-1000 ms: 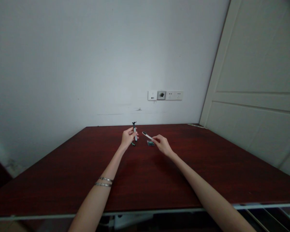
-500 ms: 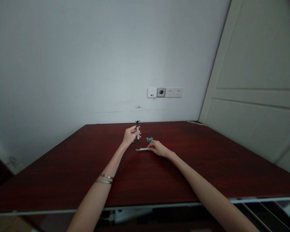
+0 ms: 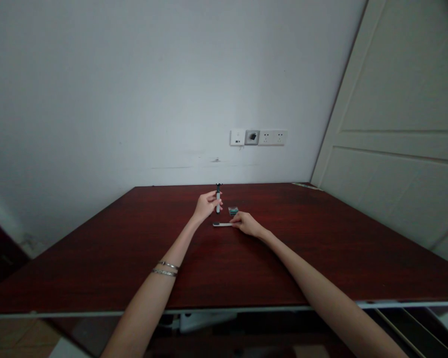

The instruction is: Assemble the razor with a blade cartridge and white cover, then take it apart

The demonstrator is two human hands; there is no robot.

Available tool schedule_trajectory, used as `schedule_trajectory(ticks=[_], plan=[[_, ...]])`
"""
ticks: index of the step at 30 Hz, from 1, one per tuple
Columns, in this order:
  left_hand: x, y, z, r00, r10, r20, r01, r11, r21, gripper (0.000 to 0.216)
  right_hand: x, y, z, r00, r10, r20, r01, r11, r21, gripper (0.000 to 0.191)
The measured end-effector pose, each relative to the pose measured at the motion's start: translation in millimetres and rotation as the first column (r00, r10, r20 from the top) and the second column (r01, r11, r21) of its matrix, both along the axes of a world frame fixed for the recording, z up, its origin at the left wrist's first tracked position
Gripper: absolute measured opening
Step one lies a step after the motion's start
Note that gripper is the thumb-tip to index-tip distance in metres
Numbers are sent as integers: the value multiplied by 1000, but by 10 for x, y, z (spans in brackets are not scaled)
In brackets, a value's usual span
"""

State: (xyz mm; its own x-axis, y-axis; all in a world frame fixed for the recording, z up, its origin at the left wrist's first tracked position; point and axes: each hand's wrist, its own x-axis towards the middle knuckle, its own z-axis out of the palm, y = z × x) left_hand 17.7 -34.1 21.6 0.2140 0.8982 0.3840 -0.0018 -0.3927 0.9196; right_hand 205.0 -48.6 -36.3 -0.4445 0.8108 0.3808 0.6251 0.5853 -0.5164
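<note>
My left hand is closed around a razor handle, light grey with a black forked top. The handle stands upright above the table, its fork pointing up. My right hand pinches one end of a slim pale stick with a dark tip on its left. That stick lies crosswise, low over or on the tabletop; contact is unclear. Just behind my right fingers is a small clear case with something teal inside, too small to name.
The dark red wooden table reaches back to a white wall with sockets. A pale panelled door rises along the right side. Items sit on a shelf below the table's front edge.
The camera view has shifted slightly. My left hand, with the razor handle, has moved a little to the right, towards the clear case. My right hand still pinches the stick.
</note>
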Motion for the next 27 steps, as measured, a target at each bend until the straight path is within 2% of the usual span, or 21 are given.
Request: schedule_trajectory(ticks=[4, 9, 13, 19, 27], plan=[[10, -14, 8, 1000, -3, -22, 2, 1000, -15, 36, 26, 18, 46, 999, -42, -24, 43, 999, 15, 21], [17, -19, 6, 999, 4, -41, -4, 1000, -11, 34, 180, 161, 233, 975, -177, -134, 194, 974, 121, 17], [15, -4, -16, 999, -9, -33, 9, 1000, -12, 34, 294, 332, 309, 975, -205, -85, 219, 953, 209, 16], [3, -11, -17, 998, 7, -62, -8, 1000, -15, 34, 318, 565, 161, 981, -168, 99, 146, 969, 199, 19], [6, 13, -49, 996, 4, -84, -4, 1000, 2, 34, 287, 675, 30, 977, -102, 188, 63, 977, 204, 23]])
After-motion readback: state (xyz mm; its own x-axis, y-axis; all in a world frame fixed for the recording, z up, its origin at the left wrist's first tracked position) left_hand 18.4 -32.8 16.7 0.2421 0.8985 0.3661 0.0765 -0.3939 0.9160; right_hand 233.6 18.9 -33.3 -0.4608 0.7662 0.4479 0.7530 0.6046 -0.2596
